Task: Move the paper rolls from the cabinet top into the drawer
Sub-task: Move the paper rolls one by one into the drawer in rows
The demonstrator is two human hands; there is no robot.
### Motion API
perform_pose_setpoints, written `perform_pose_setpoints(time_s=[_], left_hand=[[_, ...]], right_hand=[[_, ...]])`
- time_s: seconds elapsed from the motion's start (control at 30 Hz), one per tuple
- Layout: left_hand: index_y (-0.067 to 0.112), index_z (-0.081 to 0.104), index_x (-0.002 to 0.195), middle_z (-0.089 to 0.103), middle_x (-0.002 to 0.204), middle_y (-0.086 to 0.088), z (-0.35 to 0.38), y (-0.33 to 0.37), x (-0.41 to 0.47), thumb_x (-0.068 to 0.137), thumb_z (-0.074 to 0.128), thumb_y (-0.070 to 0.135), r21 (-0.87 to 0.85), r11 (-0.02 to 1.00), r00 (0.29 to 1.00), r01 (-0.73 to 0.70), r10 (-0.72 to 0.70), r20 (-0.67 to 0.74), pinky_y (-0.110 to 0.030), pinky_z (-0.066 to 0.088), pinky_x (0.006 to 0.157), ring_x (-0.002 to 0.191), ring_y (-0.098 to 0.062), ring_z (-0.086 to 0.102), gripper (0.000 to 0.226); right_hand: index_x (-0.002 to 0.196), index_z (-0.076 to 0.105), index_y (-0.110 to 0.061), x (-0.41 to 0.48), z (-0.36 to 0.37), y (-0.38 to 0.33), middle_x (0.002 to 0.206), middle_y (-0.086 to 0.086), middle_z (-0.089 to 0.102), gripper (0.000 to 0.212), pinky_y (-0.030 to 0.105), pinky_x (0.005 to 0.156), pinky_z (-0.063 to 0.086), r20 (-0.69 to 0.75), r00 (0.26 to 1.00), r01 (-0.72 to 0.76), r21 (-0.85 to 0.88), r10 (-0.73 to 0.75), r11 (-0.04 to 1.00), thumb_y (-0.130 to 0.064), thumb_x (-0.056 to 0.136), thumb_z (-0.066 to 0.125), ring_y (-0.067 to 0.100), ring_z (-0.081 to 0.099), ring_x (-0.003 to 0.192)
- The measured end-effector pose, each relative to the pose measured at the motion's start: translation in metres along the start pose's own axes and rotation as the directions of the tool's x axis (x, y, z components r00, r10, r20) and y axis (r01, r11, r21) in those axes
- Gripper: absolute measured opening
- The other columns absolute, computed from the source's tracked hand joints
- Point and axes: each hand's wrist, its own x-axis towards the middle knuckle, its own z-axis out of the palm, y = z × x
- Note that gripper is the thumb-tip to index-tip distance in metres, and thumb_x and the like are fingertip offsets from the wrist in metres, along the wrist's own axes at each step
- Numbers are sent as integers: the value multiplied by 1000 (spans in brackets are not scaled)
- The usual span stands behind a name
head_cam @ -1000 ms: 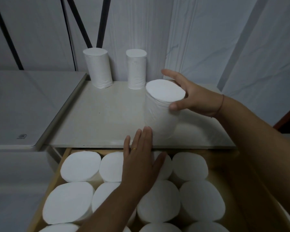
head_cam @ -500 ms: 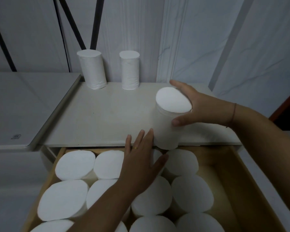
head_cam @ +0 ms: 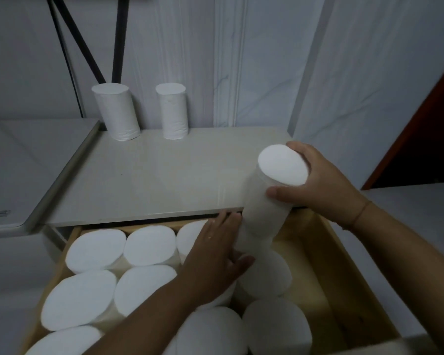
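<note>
My right hand (head_cam: 318, 183) grips a white paper roll (head_cam: 269, 201) near its top and holds it tilted over the open wooden drawer (head_cam: 344, 265), its lower end among the standing rolls. My left hand (head_cam: 215, 254) lies flat, fingers straight, against the lower side of that roll and on the rolls below. Several white rolls (head_cam: 149, 244) stand upright in the drawer. Two more rolls stand at the back of the cabinet top (head_cam: 151, 175), a left roll (head_cam: 117, 111) and a right roll (head_cam: 173, 111).
A grey appliance top (head_cam: 16, 170) adjoins the cabinet on the left. A white panelled wall rises behind. Black rods (head_cam: 118, 37) lean against the wall at upper left. A dark red door edge (head_cam: 420, 124) is at the right. A bare strip of drawer floor (head_cam: 305, 272) shows at right.
My right hand has carried the roll off the cabinet top, rightward and down, tilting it into the drawer. My left hand has shifted right against the roll's lower side.
</note>
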Motion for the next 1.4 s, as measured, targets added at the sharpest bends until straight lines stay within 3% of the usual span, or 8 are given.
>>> perform_pose_setpoints(time_s=[0.07, 0.17, 0.4, 0.6, 0.83, 1.07, 1.2, 1.4], left_hand=[[33, -4, 145, -2, 154, 16, 6, -2, -5, 83, 18, 72, 130, 991, 994, -42, 28, 103, -24, -7, 116, 143, -2, -7, 76], [31, 0, 147, -9, 152, 15, 12, -7, -9, 81, 5, 74, 237, 970, 983, -61, 17, 184, -27, -11, 116, 140, 1, -14, 80], [30, 7, 149, -6, 153, 14, 13, -4, -12, 82, 4, 73, 289, 955, 981, -64, 7, 194, -29, -8, 117, 141, -2, -10, 80], [28, 11, 150, 1, 158, 10, 12, 0, -14, 89, 14, 69, 291, 955, 978, -55, -7, 206, -32, -4, 119, 142, -4, -9, 73], [31, 6, 149, -2, 158, 11, 9, 3, -15, 83, 1, 73, 305, 951, 974, -42, -29, 226, -33, -4, 119, 142, -3, -11, 79], [31, 5, 149, -3, 158, 12, 6, 7, -15, 79, -1, 72, 307, 951, 970, -25, -51, 237, -33, -5, 119, 143, -4, -10, 82], [30, 6, 150, -3, 158, 11, 5, 10, -15, 78, -3, 72, 310, 950, 967, -29, -52, 248, -35, -2, 119, 145, -6, -8, 83], [31, 6, 149, -2, 158, 12, 6, 7, -15, 81, 5, 69, 306, 952, 967, -23, -56, 247, -35, -3, 119, 144, -5, -7, 78]], right_hand=[[132, 34, -29, -16, -9, 9, 126, -8, 42, 90, 34, 88, 49, -65, 997, -51, 3, 51, 999, -52, 56, 78, 14, 44, 111], [131, 36, -28, -31, -19, 23, 128, -3, 43, 90, 38, 87, 51, -125, 985, -120, 9, 120, 993, -56, 54, 76, 17, 46, 110], [133, 33, -26, -53, -10, 53, 131, -1, 40, 95, 45, 91, 51, -93, 982, -174, -73, 167, 982, -54, 55, 78, 17, 44, 114], [133, 30, -23, -60, 10, 81, 132, 3, 37, 94, 29, 88, 40, 39, 987, -150, -155, 158, 976, -40, 57, 83, 11, 35, 109], [126, 36, -20, -70, 43, 104, 129, 4, 37, 90, 26, 85, 38, 51, 979, -183, -191, 196, 964, -43, 53, 85, 16, 40, 112], [133, 29, -18, -72, 50, 106, 151, 11, 18, 108, 45, 108, 34, 91, 956, -244, -275, 278, 930, -49, 47, 85, 28, 25, 136], [143, 5, -29, -69, 35, 105, 155, 7, -9, 120, 48, 110, 29, 349, 888, -102, -483, 299, 869, -44, 54, 85, 35, 8, 142], [144, 11, -34, -45, 21, 92, 150, 6, 15, 107, 47, 104, 40, 564, 807, 285, -630, 173, 722, -35, 63, 81, 31, 23, 135]])
